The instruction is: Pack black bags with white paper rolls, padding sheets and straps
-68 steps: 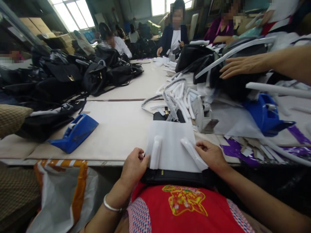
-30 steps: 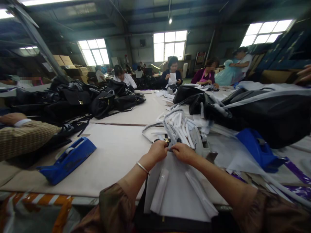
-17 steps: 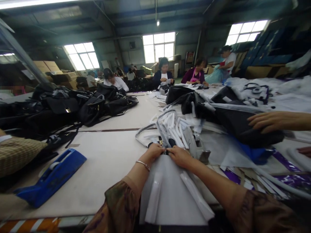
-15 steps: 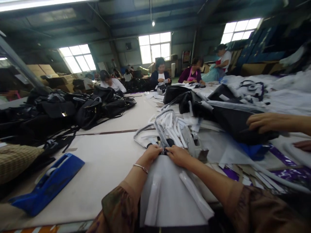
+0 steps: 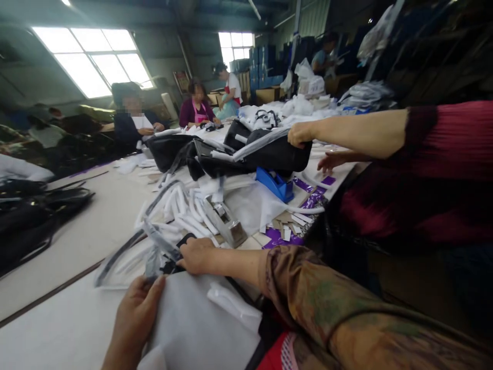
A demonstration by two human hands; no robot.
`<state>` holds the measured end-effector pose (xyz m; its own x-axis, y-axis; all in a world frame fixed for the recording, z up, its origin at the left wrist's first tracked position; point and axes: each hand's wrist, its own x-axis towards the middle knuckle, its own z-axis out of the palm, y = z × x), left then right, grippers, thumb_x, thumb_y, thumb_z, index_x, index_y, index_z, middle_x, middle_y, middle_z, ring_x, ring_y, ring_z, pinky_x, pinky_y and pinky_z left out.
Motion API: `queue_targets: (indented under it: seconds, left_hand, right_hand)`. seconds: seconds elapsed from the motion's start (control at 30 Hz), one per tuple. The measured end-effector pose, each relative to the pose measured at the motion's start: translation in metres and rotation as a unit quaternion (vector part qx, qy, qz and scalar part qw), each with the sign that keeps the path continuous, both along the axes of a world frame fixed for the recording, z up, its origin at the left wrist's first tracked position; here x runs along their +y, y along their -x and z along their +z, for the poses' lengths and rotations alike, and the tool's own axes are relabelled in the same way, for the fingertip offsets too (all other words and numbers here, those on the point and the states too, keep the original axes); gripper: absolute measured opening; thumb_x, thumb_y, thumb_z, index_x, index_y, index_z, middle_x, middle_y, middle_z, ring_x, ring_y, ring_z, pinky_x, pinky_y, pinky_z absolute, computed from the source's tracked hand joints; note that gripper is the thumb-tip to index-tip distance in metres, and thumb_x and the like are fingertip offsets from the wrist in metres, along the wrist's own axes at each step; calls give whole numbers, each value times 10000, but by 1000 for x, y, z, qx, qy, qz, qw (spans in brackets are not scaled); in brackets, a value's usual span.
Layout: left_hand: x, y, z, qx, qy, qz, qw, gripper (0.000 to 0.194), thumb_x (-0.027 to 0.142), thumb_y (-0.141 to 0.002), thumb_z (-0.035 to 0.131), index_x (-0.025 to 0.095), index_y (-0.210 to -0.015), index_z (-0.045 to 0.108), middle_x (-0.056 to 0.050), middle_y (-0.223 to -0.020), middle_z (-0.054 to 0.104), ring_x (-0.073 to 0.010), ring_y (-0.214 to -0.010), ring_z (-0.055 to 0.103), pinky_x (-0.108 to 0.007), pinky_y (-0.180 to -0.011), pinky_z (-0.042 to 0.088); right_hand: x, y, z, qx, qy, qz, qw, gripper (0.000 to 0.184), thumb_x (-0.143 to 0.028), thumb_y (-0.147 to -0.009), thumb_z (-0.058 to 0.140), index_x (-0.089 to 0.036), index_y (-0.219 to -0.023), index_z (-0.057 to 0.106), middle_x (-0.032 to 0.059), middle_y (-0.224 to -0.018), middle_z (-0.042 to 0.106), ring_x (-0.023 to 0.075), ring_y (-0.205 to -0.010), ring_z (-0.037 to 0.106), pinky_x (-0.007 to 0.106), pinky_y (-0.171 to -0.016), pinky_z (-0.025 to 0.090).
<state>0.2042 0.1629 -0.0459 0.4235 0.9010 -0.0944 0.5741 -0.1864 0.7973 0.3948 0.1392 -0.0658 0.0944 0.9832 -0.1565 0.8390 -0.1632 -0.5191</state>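
Observation:
A bag with a smooth white sheet (image 5: 200, 303) over its side lies in front of me. Its straps (image 5: 133, 241), wrapped in clear plastic, loop out beyond its top edge. My left hand (image 5: 134, 311) is closed on the left end of that edge, thumb on top. Closed on the black part near the strap base, my right hand (image 5: 198, 255) hides what its fingertips pinch. A white wrapped roll (image 5: 234, 307) lies along the bag's right side. Just beyond my hands are a heap of white tubes (image 5: 188, 205) and a grey tape dispenser (image 5: 227, 223).
At right, a co-worker's hand (image 5: 302, 134) grips a black bag (image 5: 265, 154); their other hand (image 5: 327, 162) is lower. A blue tape dispenser (image 5: 275, 185), card pieces (image 5: 285, 226) and purple sheeting (image 5: 275, 239) lie nearby. Black bags (image 5: 34, 221) lie left. Several people sit or stand beyond.
My view has swung to the right. My left hand has drawn apart from my right, down along the bag's edge. The co-worker's hand now grips the black bag.

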Motion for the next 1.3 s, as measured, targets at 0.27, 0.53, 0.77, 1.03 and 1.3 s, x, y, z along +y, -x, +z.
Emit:
queue_targets:
  seconds: [0.27, 0.53, 0.77, 1.03, 1.3]
  left_hand:
    - [-17, 6, -5, -39, -88, 25, 995, 360, 529, -807, 634, 207, -964, 599, -15, -827, 700, -213, -770, 651, -305, -719, 493]
    - [-22, 6, -12, -32, -133, -86, 987, 139, 296, -912, 500, 192, -964, 576, -27, -862, 656, -171, -809, 604, -284, -755, 480]
    - [-17, 5, -20, -3, -114, -27, 993, 95, 210, -825, 592, 208, -902, 647, -20, -820, 692, -188, -791, 626, -312, -768, 496]
    - [3, 3, -17, 3, -98, -49, 994, 157, 227, -816, 579, 156, -932, 657, -74, -880, 710, -230, -866, 653, -371, -837, 508]
    - [-35, 13, 74, -308, 139, -215, 916, 673, 558, -618, 771, 192, -1172, 658, -180, -1083, 706, -413, -1099, 628, -531, -931, 511]
  right_hand:
    - [-2, -11, 13, 80, -40, -60, 994, 172, -160, -822, 589, -79, -927, 699, 246, -1099, 707, 369, -1084, 650, 485, -871, 498]
    - [13, 31, 41, 368, -59, 57, 926, 369, -385, -910, 439, -144, -702, 626, 96, -719, 706, 229, -775, 686, 330, -715, 528]
    - [45, 38, 130, 562, -104, 109, 813, 236, -386, -864, 544, -157, -905, 579, 65, -783, 699, 156, -710, 677, 242, -628, 515]
    - [-5, 26, 207, 564, -323, 157, 743, 688, -242, -810, 685, -119, -1413, 378, -30, -730, 684, 119, -571, 617, 260, -620, 521]
    - [-116, 27, 96, 42, -311, 196, 929, 661, -347, -937, 481, -75, -1517, 320, 220, -1251, 642, 287, -1015, 666, 372, -835, 535]
